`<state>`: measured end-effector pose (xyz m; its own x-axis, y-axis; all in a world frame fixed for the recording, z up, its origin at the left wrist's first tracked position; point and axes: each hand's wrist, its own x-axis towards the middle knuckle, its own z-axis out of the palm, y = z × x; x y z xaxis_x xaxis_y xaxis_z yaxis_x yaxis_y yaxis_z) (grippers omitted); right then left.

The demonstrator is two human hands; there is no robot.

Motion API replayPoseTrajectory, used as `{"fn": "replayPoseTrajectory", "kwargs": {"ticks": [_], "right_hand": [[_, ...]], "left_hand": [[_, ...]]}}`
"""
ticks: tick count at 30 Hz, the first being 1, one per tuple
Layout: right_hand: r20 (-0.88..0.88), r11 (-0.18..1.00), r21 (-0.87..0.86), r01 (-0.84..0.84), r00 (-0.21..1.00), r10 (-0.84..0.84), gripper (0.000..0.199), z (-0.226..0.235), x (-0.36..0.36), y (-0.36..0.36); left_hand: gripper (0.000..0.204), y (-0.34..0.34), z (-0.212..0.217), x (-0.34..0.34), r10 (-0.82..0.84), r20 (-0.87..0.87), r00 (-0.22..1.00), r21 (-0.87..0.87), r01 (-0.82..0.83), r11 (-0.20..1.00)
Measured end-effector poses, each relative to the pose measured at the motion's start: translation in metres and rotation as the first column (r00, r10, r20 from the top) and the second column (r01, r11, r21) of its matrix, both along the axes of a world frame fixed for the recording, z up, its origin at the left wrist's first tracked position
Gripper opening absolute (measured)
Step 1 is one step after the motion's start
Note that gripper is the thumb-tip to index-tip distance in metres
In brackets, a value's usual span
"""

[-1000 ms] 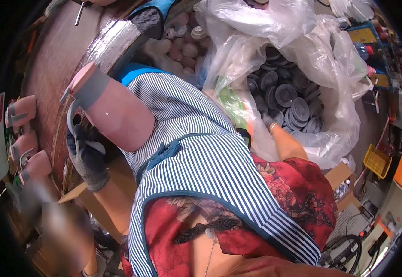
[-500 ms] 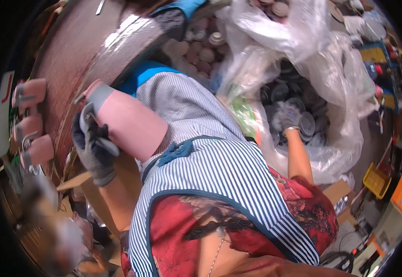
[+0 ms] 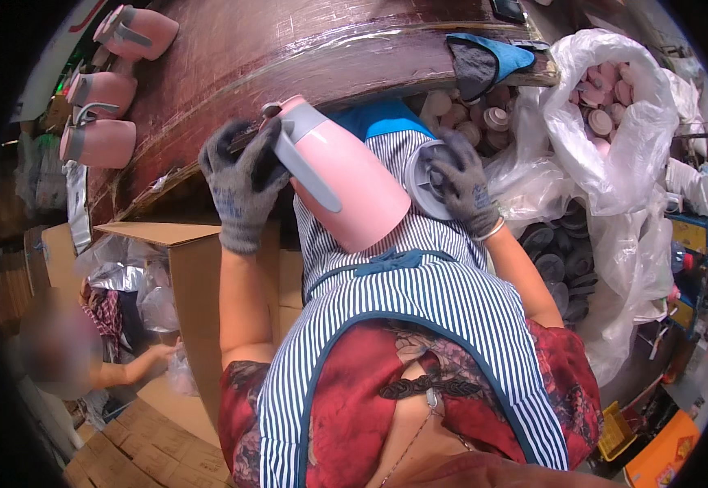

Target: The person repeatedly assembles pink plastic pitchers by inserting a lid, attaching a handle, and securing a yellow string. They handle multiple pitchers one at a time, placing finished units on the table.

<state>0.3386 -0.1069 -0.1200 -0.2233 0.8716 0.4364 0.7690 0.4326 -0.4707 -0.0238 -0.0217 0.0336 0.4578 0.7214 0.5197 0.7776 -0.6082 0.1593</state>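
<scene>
the pink jug (image 3: pixel 354 183) is held tilted above the striped apron (image 3: pixel 419 285); the left hand (image 3: pixel 244 179) has its fingers curled at the jug's neck and handle. just right of the jug, the right hand (image 3: pixel 465 183) pinches a grey disc (image 3: pixel 421 180); half a second ago it was inside the clear bag (image 3: pixel 618 272) containing grey parts (image 3: pixel 556 267). farther right of the jug, a whitish bag (image 3: pixel 627 175) contains pink lids (image 3: pixel 600 122).

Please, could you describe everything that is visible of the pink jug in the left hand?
The pink jug has a smooth, tapering body, perhaps plastic, a grey collar, a long grey handle and a pink top. It tilts, top toward upper left, base lower right, before the striped apron; whether they touch is unclear. The gloved left hand grips it near the handle's upper end.
</scene>
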Motion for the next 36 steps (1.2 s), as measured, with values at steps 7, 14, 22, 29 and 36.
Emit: {"fn": "replayPoseTrajectory", "kwargs": {"ticks": [7,14,22,29,36], "right_hand": [[0.121,0.896,-0.423,0.139,0.988,-0.097,0.096,0.022,-0.022,-0.016],[-0.309,0.852,-0.523,0.016,0.928,-0.207,0.086,0.042,-0.017,-0.001],[-0.547,0.941,0.176,-0.289,0.766,0.338,0.094,0.158,-0.062,0.076],[-0.914,0.889,0.056,-0.454,0.334,0.228,0.095,0.188,-0.061,0.082],[-0.647,0.939,-0.321,-0.124,0.753,-0.122,0.084,0.088,-0.070,0.046]], "left_hand": [[0.060,0.072,-0.026,0.009,-0.366,0.276,0.889,-0.168,0.420,0.892],[0.034,0.065,-0.018,-0.035,-0.023,0.405,0.914,-0.071,0.056,0.996],[0.025,0.023,0.002,-0.046,0.544,0.777,0.317,-0.572,-0.005,0.820],[0.029,0.034,0.023,-0.068,0.541,0.732,0.414,-0.550,-0.109,0.828],[0.021,0.016,-0.020,-0.041,0.537,0.554,0.635,-0.630,-0.102,0.770]]}}
